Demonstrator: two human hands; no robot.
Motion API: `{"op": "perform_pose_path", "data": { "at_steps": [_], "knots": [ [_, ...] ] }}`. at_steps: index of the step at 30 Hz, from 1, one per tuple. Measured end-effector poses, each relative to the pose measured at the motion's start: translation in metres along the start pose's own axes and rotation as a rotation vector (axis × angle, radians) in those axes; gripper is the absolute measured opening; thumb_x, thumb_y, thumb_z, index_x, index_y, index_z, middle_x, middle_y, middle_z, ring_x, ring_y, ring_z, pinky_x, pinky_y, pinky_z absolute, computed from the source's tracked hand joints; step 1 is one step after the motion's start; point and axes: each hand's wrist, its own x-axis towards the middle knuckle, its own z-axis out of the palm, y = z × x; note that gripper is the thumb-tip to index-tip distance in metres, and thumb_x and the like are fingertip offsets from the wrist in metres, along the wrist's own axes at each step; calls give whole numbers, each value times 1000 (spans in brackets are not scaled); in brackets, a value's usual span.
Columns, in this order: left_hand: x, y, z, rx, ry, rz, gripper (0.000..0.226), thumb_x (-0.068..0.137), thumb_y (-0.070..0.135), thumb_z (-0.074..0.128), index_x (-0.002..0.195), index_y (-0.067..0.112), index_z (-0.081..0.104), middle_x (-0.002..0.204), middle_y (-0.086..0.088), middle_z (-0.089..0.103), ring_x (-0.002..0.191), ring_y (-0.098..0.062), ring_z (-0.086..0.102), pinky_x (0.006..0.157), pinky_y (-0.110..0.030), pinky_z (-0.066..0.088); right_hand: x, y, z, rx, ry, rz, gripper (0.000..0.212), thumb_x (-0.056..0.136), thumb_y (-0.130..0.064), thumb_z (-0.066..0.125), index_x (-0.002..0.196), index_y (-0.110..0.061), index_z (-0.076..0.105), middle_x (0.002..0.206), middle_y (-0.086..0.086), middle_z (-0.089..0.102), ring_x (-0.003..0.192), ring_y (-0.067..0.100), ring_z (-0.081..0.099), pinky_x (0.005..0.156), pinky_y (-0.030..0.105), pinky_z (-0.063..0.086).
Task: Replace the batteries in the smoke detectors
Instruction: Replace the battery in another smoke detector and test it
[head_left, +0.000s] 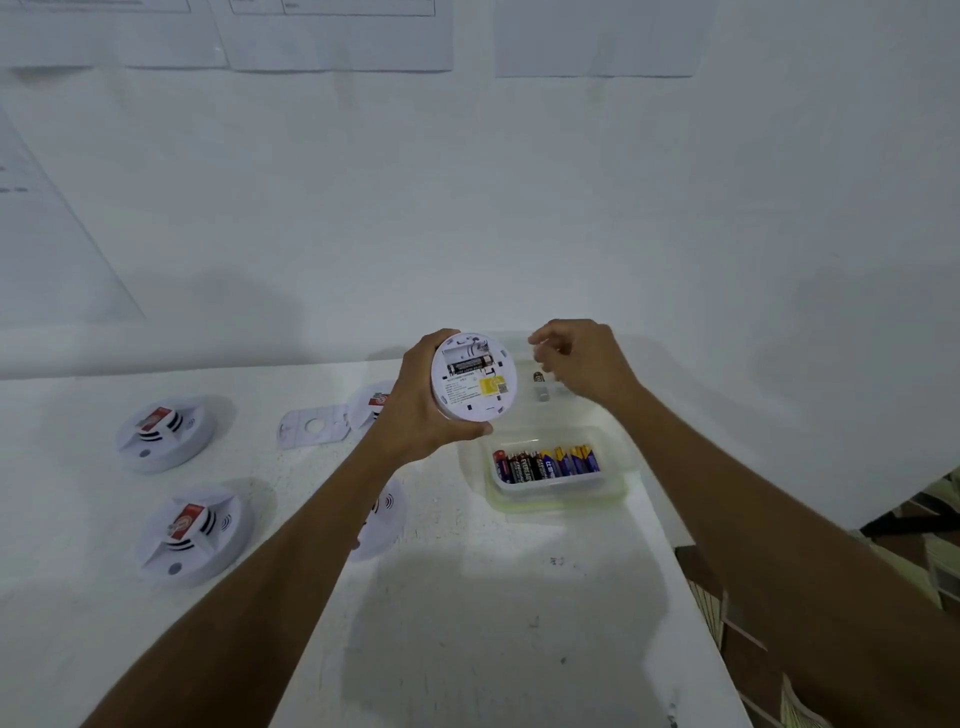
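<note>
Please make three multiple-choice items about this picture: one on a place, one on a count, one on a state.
1. Where is the clear box of batteries?
A. on the white table, right of the held detector
B. on the floor
C. on a wall shelf

2. How many batteries sit in the held detector?
A. none
B. one
C. three

3. The held detector's battery bay is
A. open
B. covered
C. taped

Answers: 1 A, the box rests on the table; 2 B, one dark cell shows; 3 A, the left hand turns the uncovered bay to the camera.

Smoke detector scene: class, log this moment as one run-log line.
left hand: holds smoke detector, back up, one battery seated | right hand: over far container, grip unclear | battery tub: stocked
</note>
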Motion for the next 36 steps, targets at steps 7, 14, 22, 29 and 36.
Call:
{"op": "perform_pose_path", "data": {
  "at_steps": [7,14,22,29,36],
  "knots": [
    [2,1,1,14,24,24,106,47,35,93,136,27,36,134,2,45,125,-11,44,108,-38,42,45,8,8,-514,-249,113,12,78,-16,78,89,-12,76,89,5,73,71,19,65,70,26,52],
    [0,-2,1,41,24,37,104,47,42,91,134,33,34,133,5,45,125,-13,42,108,-39,41,54,10,29,-451,-234,187,22,74,-12,81,94,-8,76,94,10,74,78,23,68,70,29,54],
    [1,-3,4,63,43,43,103,47,43,91,133,34,35,133,4,46,124,-17,44,106,-45,43,6,-41,-12,274,-17,-2,9,84,-9,73,92,-12,70,82,2,73,62,8,66,56,21,49],
    [-4,10,17,92,29,101,91,49,44,91,127,29,47,121,2,58,112,-19,56,95,-45,49,-40,-64,1,310,-77,-99,13,81,-4,73,90,-11,67,91,3,73,75,19,74,71,37,60],
    [-26,22,5,153,45,151,68,57,40,88,112,24,52,101,4,62,94,-17,60,86,-42,52,-64,-76,24,277,-107,-196,6,83,-14,76,86,-13,72,84,-4,74,77,10,71,71,28,57]
  ]
}}
